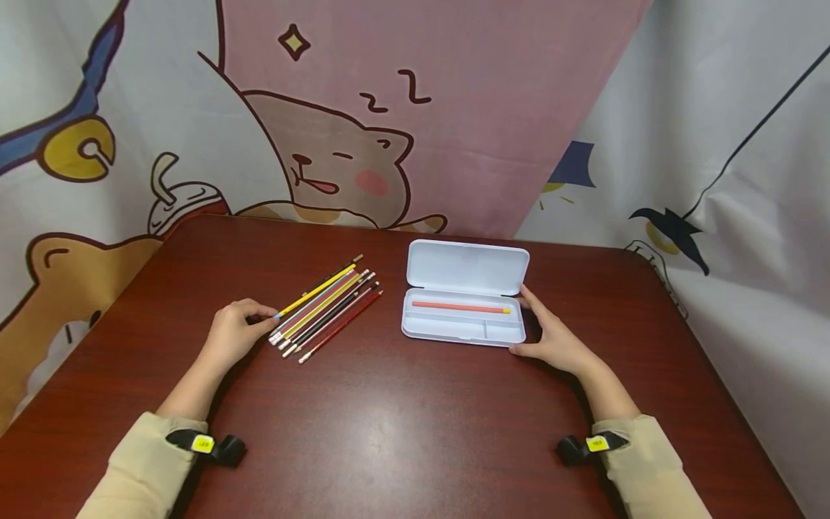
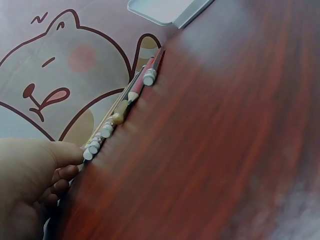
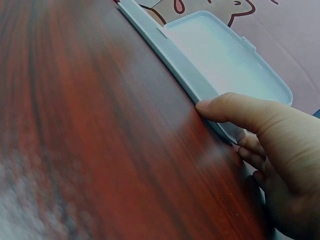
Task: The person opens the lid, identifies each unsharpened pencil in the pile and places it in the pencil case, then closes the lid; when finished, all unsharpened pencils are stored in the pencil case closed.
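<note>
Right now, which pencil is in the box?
The orange pencil with the yellow end, lying inside the open white box. The other pencils all lie outside it, on the table.

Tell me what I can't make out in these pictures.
Head view: print on the yellow wrist labels, too small and blurred.
Left wrist view: most of the case, cut off by the top edge.
Right wrist view: the orange pencil, hidden by the case's front wall.

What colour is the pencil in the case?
The pencil is orange-red with a yellow end, clearest in head view.
</note>
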`<state>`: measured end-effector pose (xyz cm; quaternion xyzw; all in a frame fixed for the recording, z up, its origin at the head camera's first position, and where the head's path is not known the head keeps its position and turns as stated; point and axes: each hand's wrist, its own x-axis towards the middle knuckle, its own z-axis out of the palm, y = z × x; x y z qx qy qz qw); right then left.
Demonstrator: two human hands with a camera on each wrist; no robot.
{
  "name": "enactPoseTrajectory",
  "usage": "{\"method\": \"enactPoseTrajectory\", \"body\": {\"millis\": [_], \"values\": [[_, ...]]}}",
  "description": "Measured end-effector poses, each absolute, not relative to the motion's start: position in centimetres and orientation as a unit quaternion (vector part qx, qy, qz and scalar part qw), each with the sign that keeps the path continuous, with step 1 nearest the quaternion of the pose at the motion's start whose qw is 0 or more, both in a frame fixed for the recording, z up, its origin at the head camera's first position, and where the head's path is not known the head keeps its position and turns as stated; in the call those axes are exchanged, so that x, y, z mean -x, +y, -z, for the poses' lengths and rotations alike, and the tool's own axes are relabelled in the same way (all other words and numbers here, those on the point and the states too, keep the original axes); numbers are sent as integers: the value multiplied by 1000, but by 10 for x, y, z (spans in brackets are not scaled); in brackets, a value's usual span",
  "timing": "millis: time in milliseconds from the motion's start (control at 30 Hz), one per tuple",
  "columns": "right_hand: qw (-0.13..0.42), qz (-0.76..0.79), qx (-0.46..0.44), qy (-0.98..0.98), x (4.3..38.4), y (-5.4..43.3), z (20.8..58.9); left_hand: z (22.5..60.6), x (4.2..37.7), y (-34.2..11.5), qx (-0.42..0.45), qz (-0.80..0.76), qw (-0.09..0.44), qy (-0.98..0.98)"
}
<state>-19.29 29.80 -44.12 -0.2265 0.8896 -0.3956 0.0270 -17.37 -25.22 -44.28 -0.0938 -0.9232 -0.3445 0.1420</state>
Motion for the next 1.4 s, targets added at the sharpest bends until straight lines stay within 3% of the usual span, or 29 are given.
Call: {"method": "enactPoseTrajectory", "body": {"millis": [667,1000,1400], "values": [[44,403,216,888,174,276,403,437,171,-249,8,361,232,-903],[37,402,217,889,173,277,403,435,175,-232,65,383,252,-886],[42,397,212,892,174,277,403,428,178,-190,121,425,231,-867]]}}
